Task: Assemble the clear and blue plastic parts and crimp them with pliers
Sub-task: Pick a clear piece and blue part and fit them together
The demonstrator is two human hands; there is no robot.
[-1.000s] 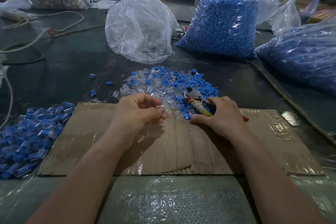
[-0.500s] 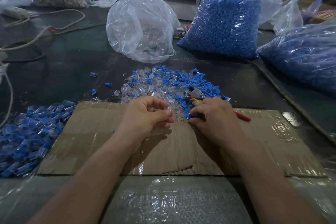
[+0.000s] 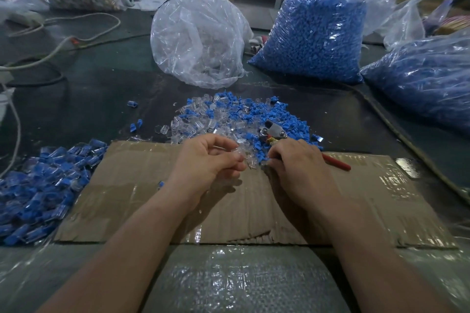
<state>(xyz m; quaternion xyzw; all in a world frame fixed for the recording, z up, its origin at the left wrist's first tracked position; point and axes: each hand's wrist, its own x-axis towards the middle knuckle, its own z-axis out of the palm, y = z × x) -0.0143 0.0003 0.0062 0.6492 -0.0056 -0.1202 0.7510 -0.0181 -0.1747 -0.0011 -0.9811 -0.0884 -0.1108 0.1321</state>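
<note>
clear plastic shows between the thumb and fingertips of the left hand [image 3: 208, 160]: a clear part [image 3: 237, 154], pinched at the near edge of the mixed pile [image 3: 241, 119], just over the far edge of the cardboard sheet [image 3: 127, 198]. the right hand [image 3: 297, 168] lies just to its right, fingers curled round the pliers [image 3: 274, 131], whose long axis runs slantwise under the palm: metal head far and left in the pile, red handle near and right on the cardboard. its fingertips dip among the blue parts [image 3: 292, 119] (whether one is caught i cannot tell). by my reading a blue piece must cross a small gap leftward to the clear one, and the right hand is the nearer for that.
</note>
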